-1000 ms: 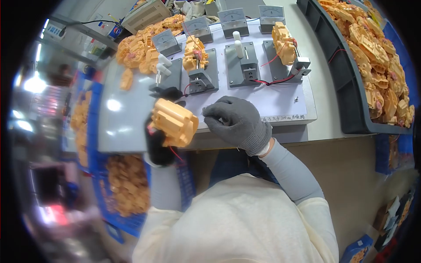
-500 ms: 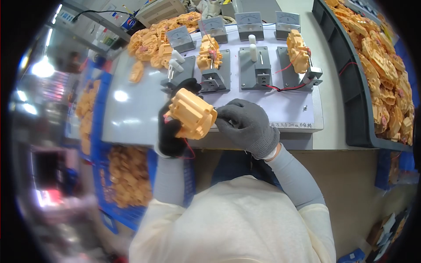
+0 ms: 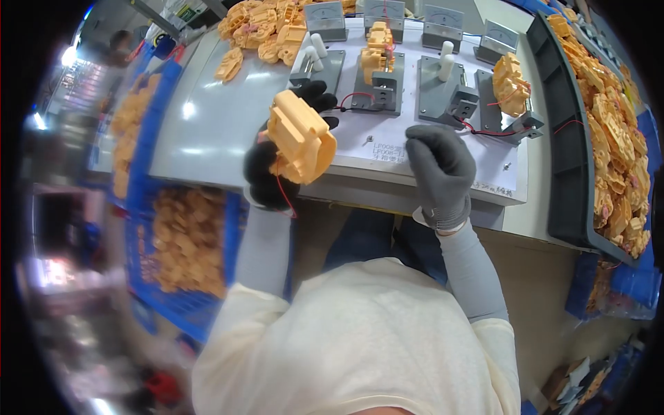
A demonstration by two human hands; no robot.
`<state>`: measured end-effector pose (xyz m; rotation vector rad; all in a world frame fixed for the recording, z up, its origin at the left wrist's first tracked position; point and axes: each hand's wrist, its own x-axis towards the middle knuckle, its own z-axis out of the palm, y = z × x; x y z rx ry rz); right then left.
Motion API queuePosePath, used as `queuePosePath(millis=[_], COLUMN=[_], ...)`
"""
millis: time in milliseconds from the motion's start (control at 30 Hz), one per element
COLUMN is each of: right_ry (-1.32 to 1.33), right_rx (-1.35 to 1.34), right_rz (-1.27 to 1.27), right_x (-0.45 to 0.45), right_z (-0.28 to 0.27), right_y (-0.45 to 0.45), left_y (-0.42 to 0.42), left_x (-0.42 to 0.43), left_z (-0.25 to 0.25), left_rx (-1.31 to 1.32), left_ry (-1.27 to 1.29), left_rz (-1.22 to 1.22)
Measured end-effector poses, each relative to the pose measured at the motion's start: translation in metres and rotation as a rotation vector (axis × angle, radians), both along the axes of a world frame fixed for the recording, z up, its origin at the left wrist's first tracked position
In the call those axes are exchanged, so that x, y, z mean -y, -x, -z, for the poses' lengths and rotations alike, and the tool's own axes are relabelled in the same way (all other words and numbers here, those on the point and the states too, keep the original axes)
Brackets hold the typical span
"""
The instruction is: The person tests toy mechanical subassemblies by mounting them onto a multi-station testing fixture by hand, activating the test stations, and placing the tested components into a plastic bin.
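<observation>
In my left hand [image 3: 261, 168], gloved in black, is a yellow-orange plastic motor housing [image 3: 299, 135], held tilted above the table's front edge. A thin red wire [image 3: 283, 194] dangles from its underside. My right hand [image 3: 443, 169], in a grey knit glove, hovers to the right over the front of the white board, apart from the housing. Its fingers are curled together; what they hold, if anything, is hidden. Just beyond stand grey test fixtures, one [image 3: 377, 86] bearing a similar yellow housing [image 3: 377, 52] and one [image 3: 446, 90] with white pegs.
Another housing [image 3: 510, 84] sits on the right fixture. Analog meters [image 3: 443, 26] line the back. A dark bin [image 3: 564, 138] heaped with yellow parts stands right; a pile of parts [image 3: 266, 28] lies back left. Blue crates [image 3: 142, 235] of parts are at the left.
My right hand has moved away from the housing to the right. My left hand still holds the housing, now slightly higher and more upright in view. The camera view has shifted.
</observation>
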<state>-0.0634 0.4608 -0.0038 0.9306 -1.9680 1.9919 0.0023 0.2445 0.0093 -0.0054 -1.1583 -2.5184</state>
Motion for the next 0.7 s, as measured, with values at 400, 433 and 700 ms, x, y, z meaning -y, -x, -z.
queuePosePath(millis=[400,433,700], right_ry=[-0.633,-0.661,-0.213], right_rx=[-0.124,-0.115,0.083], right_rz=[0.111,0.116,-0.008], right_x=[0.030,0.030,0.023], right_z=[-0.008,-0.009,0.007], right_y=[0.004,0.004,0.013], left_y=[0.016,0.016,0.033], left_x=[0.025,0.023,-0.028], left_z=[0.032,0.029,-0.002], left_rx=[-0.099,-0.107,-0.350], left_ry=[0.103,0.138,0.752], left_rz=[0.437,0.487,0.240])
